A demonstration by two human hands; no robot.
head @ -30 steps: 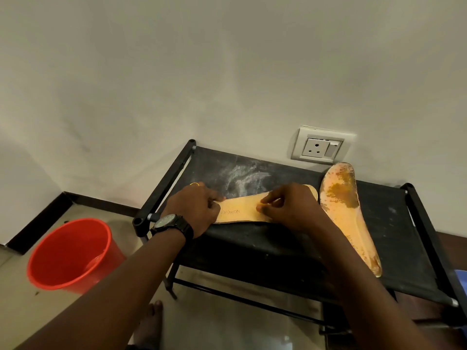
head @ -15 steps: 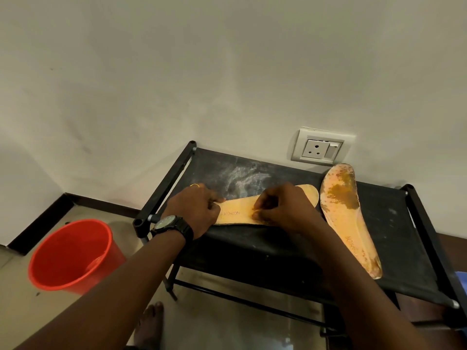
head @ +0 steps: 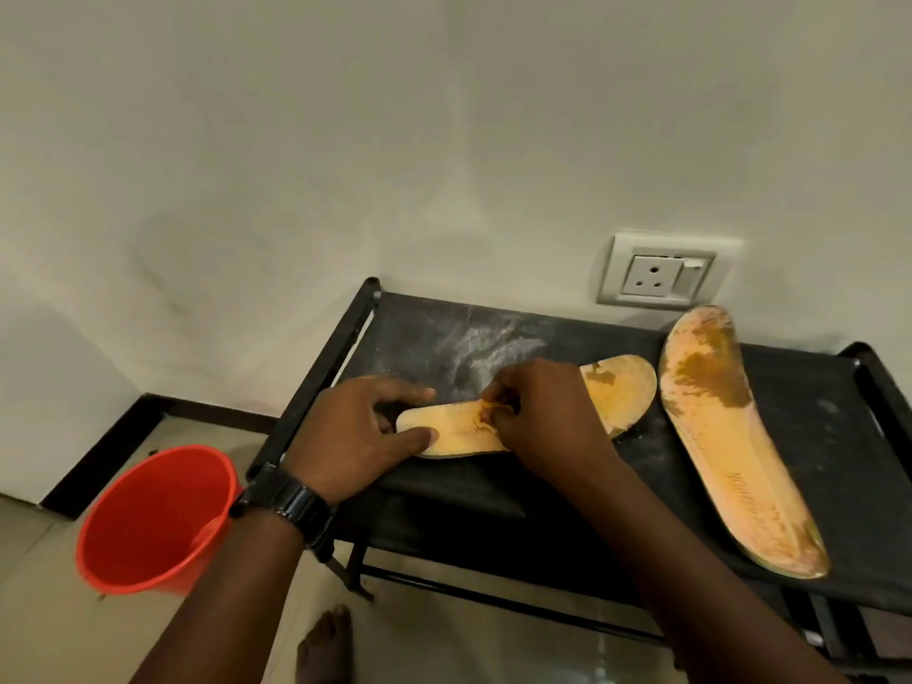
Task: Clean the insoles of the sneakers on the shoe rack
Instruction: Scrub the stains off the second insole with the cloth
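Note:
A stained yellow insole (head: 619,390) lies across the black top of the shoe rack (head: 814,412). My left hand (head: 355,431) holds its heel end down, thumb and fingers either side of it. My right hand (head: 543,417) has its fingers curled on the insole's middle, pinching or scraping the surface; the fingertips hide what is under them. A second yellow insole (head: 730,436), with a brown stain near its toe, lies lengthwise to the right, its toe against the wall.
A red bucket (head: 148,520) stands on the floor left of the rack. A wall socket (head: 661,276) sits above the rack's back edge. White powdery smears mark the rack top. My bare foot (head: 323,649) is under the front edge.
My right hand has slid left along the insole towards my left hand, uncovering more of the toe end. My left hand has shifted slightly at the heel.

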